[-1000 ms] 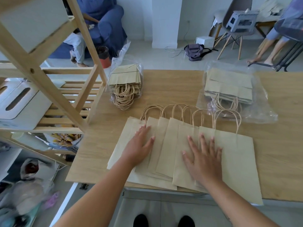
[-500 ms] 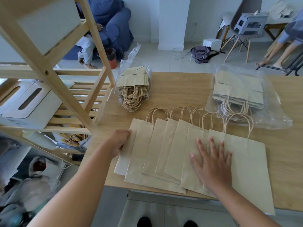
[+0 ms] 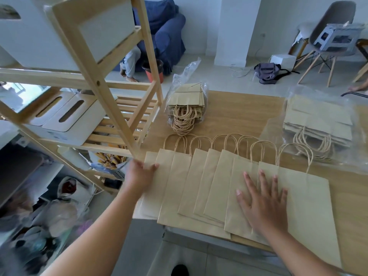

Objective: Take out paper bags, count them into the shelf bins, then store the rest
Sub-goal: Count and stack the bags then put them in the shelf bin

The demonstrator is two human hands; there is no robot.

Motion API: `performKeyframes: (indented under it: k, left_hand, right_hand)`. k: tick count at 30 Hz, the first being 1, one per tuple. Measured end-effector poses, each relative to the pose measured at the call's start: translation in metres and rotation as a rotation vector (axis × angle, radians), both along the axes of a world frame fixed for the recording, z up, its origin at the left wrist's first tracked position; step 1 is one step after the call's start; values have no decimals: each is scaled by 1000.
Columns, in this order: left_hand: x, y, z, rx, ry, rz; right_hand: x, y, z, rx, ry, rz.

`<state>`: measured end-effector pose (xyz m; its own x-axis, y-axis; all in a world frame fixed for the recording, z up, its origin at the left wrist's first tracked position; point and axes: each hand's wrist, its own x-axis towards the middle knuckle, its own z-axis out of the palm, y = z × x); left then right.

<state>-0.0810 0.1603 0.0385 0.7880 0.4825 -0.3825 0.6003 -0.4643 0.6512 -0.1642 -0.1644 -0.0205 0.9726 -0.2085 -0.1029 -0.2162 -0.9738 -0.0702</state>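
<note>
Several flat kraft paper bags (image 3: 201, 188) with twisted handles lie fanned out across the near edge of the wooden table (image 3: 243, 114). My left hand (image 3: 140, 172) grips the left edge of the leftmost bag (image 3: 151, 188), thumb on top. My right hand (image 3: 262, 198) presses flat with spread fingers on the bags at the right of the fan. A small stack of bags (image 3: 187, 102) in open plastic sits at the table's far left. A larger stack (image 3: 318, 124) lies in a clear plastic wrapper at the far right.
A wooden shelf unit (image 3: 95, 82) stands against the table's left end, holding white bins (image 3: 65, 114) with slot handles. Bags and clutter lie on the floor below it. Beyond the table are a blue armchair, a grey chair (image 3: 330, 36) and a dark pouch on the floor.
My left hand slid from the top of the fanned bags to the leftmost bag's edge and took hold of it. The camera shifted left. My right hand stays pressed on the bags.
</note>
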Motion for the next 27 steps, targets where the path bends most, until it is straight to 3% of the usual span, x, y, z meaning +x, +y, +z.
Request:
performKeyframes:
  k: [2, 3, 6, 9, 15, 27]
  left_hand:
    - [-11, -12, -4, 385, -77, -224]
    - [-15, -20, -9, 456, -104, -356]
    - [-25, -52, -18, 440, -129, -714]
    - [-31, -77, -29, 475, -86, -893]
    - [-36, -85, -53, 642, -102, -904]
    - [-38, -86, -53, 657, -124, -873]
  right_hand:
    - [-1, 0, 0, 4, 2, -1]
    - [-1, 0, 0, 9, 5, -1]
    - [-3, -1, 0, 21, 11, -17]
    - [-7, -2, 1, 30, 9, -40]
    - [-18, -12, 1, 40, 14, -78]
    - [-22, -15, 3, 70, -13, -89]
